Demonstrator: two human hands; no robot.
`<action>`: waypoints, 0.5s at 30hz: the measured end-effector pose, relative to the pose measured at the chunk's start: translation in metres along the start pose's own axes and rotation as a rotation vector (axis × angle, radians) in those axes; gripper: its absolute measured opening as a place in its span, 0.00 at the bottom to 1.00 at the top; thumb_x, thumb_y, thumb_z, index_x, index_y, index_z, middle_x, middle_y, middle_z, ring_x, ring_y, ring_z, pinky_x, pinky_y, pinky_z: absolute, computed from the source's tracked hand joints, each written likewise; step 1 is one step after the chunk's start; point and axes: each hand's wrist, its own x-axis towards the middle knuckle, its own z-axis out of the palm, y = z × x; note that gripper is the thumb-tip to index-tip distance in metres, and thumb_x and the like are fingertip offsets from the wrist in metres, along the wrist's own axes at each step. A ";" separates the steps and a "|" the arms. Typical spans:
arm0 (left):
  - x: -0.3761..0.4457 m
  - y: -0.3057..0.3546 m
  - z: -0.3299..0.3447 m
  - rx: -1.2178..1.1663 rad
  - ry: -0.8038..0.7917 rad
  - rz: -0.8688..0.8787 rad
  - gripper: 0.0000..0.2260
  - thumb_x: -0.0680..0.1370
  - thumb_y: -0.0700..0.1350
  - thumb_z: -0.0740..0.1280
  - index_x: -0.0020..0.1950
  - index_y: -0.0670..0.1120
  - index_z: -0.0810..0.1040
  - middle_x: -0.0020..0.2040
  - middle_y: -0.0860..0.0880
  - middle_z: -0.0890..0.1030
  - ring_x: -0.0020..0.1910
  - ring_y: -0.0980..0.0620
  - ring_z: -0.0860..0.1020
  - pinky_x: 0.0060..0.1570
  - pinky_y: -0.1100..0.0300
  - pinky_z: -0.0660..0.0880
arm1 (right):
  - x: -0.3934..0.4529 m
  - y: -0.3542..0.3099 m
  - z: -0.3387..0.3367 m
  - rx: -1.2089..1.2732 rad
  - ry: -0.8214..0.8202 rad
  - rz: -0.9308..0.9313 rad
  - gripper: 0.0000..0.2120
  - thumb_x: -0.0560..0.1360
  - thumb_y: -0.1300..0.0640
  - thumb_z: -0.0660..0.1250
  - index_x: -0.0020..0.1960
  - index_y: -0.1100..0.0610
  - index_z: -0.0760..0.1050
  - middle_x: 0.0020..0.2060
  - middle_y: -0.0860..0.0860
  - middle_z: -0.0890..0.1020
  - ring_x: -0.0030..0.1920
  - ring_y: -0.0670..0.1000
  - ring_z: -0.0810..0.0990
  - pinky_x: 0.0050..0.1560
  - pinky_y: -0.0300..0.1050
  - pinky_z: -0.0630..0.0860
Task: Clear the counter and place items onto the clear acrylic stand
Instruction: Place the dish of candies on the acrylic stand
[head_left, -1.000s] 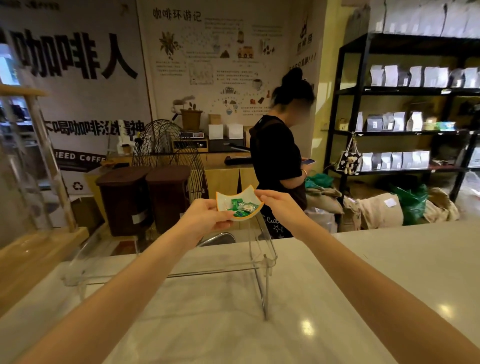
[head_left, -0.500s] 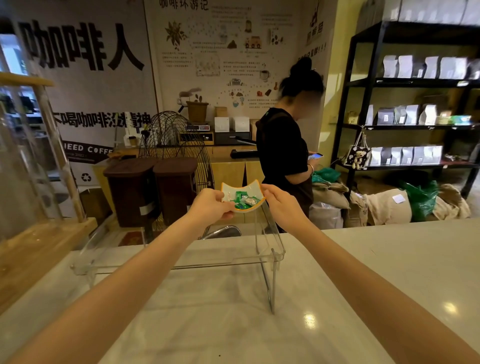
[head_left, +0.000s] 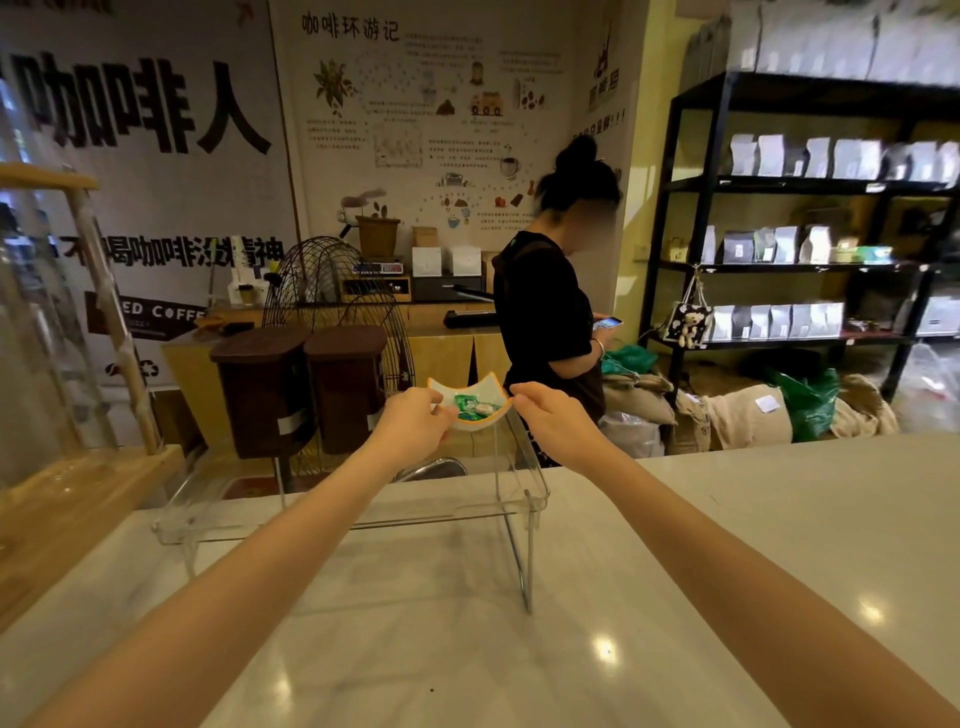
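A small white dish with an orange rim (head_left: 485, 391) holds green-wrapped candies (head_left: 470, 406). My left hand (head_left: 413, 421) pinches its left edge and my right hand (head_left: 550, 415) pinches its right edge. Both arms are stretched out, keeping the dish over the far right end of the clear acrylic stand (head_left: 535, 499). The stand sits on the pale marble counter (head_left: 779, 545), and its top shelf is bare. I cannot tell whether the dish touches the shelf.
A wooden rack with glass (head_left: 67, 499) stands on the counter at the left. Behind the counter are two brown bins (head_left: 306, 389), a wire fan (head_left: 337, 291) and a person in black (head_left: 545, 322) looking at a phone. Black shelves (head_left: 789, 260) with bags fill the right.
Both hands have carried the dish a little farther away and lower, toward the stand's far right end. The view has shifted slightly; the grip on the dish is the same.
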 end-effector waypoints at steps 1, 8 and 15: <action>-0.003 0.002 0.000 0.087 0.009 0.037 0.19 0.78 0.44 0.59 0.67 0.38 0.66 0.62 0.39 0.75 0.48 0.47 0.77 0.40 0.59 0.76 | -0.005 -0.002 -0.003 -0.010 -0.012 0.002 0.18 0.80 0.55 0.52 0.68 0.58 0.66 0.62 0.57 0.76 0.51 0.51 0.74 0.46 0.40 0.67; -0.043 0.005 -0.003 0.657 0.194 0.298 0.18 0.78 0.48 0.57 0.65 0.42 0.66 0.63 0.44 0.73 0.59 0.44 0.72 0.49 0.50 0.75 | -0.068 -0.017 -0.024 -0.262 -0.077 -0.054 0.19 0.78 0.57 0.58 0.68 0.59 0.64 0.60 0.58 0.77 0.59 0.57 0.76 0.59 0.56 0.74; -0.120 0.001 -0.007 0.836 0.171 0.530 0.22 0.77 0.51 0.58 0.68 0.42 0.66 0.69 0.42 0.71 0.65 0.42 0.70 0.53 0.47 0.74 | -0.161 -0.018 -0.037 -0.475 -0.130 -0.126 0.22 0.78 0.54 0.57 0.71 0.53 0.60 0.69 0.53 0.69 0.69 0.54 0.66 0.68 0.52 0.66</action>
